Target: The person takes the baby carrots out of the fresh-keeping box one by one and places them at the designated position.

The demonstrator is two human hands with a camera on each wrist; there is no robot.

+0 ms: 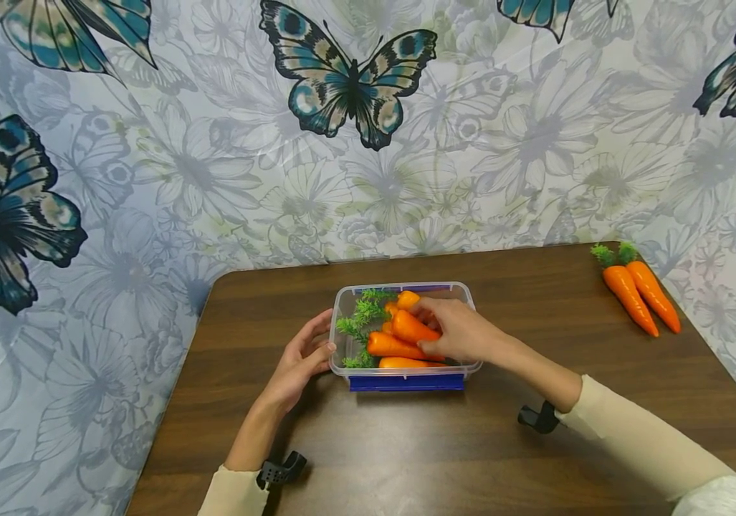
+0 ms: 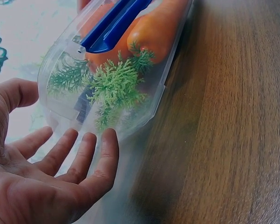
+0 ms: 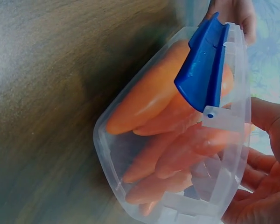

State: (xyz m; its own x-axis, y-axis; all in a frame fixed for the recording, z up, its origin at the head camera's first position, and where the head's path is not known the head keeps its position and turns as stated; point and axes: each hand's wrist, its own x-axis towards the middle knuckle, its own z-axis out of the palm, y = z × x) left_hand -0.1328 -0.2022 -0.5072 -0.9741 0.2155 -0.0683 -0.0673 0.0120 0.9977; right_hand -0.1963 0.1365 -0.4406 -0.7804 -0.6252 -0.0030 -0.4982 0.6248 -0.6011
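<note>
Carrots (image 1: 396,345) lying lengthwise in clear box (image 1: 368,372), leafy tops (image 1: 366,312) to left, right hand (image 1: 461,330) pinching one, left hand (image 1: 299,365) spread against box, right wrist view showing tips (image 3: 115,127) hidden from head view.

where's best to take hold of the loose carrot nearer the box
Probably the thick upper body of that carrot, just below its feathery green top, from above and the side facing the box: it lies flat, tapers toward the near end, and the other carrot crowds its opposite side.
</note>
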